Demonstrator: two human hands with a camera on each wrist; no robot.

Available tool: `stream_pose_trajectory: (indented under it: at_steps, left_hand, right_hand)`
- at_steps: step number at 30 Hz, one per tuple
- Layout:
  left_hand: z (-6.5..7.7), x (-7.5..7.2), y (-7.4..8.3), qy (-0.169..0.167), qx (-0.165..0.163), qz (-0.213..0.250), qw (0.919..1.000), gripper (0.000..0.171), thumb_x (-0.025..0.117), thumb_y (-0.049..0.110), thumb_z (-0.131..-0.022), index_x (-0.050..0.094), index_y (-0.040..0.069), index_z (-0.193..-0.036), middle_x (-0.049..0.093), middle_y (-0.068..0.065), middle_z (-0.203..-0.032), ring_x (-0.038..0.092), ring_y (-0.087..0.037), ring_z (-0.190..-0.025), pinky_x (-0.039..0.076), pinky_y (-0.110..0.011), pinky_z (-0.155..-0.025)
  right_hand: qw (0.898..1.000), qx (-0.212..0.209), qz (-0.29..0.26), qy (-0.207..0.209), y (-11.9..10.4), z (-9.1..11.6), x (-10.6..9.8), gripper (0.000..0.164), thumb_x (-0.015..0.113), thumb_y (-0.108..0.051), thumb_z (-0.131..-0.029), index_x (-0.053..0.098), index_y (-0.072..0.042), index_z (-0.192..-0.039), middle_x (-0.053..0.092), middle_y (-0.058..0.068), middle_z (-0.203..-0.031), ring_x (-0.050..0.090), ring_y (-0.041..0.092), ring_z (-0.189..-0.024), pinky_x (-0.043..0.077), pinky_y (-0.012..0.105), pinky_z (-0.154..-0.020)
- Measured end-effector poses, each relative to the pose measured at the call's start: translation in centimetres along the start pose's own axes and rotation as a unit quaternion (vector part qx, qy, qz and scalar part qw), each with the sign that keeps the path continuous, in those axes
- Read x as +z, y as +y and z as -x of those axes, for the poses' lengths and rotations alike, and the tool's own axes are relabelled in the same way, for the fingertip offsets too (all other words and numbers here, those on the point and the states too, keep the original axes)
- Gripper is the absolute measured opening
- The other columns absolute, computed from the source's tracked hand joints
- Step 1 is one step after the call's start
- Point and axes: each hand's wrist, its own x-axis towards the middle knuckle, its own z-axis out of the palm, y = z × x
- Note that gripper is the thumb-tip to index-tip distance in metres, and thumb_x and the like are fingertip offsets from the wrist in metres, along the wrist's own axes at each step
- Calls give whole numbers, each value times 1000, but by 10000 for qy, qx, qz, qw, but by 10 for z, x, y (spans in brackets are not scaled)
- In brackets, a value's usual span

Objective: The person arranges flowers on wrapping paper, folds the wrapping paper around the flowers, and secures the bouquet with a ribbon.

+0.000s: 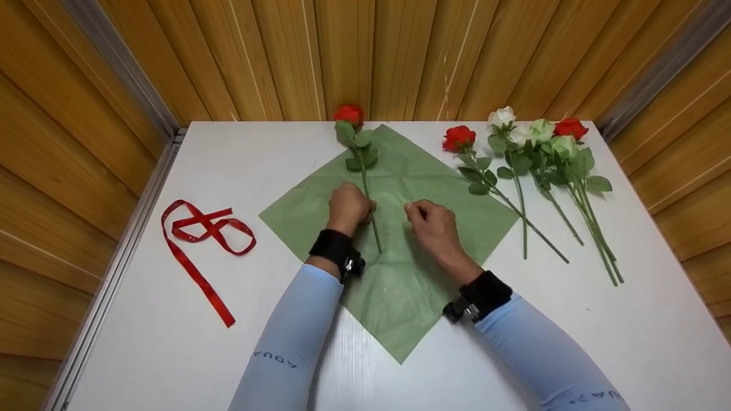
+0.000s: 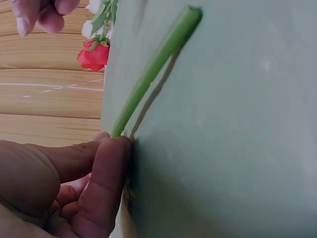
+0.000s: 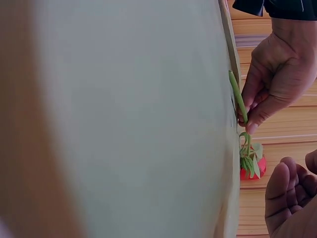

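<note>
My left hand (image 1: pixel 348 205) pinches the green stem of a red rose (image 1: pixel 349 116) between thumb and fingers. The rose lies over a square sheet of green wrapping paper (image 1: pixel 405 308), its bloom past the upper left edge of the sheet. Below the fingers the cut stem end (image 2: pixel 158 69) slants just over the paper, casting a shadow. Across from it, my right hand (image 1: pixel 435 225) hovers above the right half of the sheet. Its fingers (image 3: pixel 280 191) are loosely curled and hold nothing.
A looped red ribbon (image 1: pixel 197 274) lies left on the white table (image 1: pixel 137 342). Rightward, another red rose (image 1: pixel 459 138) has its stem across the paper's right corner. Several white, pale green and red roses (image 1: pixel 562 145) lie beyond it. Wood-panelled walls (image 1: pixel 400 57) enclose the table.
</note>
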Motion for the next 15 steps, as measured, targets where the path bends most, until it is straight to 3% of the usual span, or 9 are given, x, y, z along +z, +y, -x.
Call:
stream_pose_trajectory:
  at_steps: [5, 15]
  left_hand:
    - [0, 0, 0, -51, -38, -118, 9999, 49, 78, 16, -94, 56, 13, -50, 45, 3, -46, 46, -16, -48, 41, -27, -48]
    - [0, 3, -2, 159, 231, -260, 9993, 47, 80, 17, -93, 58, 12, -52, 47, 2, -47, 48, -17, -48, 42, -27, -49]
  right_hand:
    - [10000, 39, -28, 1, 0, 0, -1, 31, 66, -27, -105, 72, -11, -78, 60, -2, -69, 57, 15, -67, 47, 32, -73]
    - [10000, 5, -20, 16, 2, 3, -1, 29, 66, -26, -105, 72, -12, -80, 61, -2, -68, 56, 15, -66, 47, 33, -73]
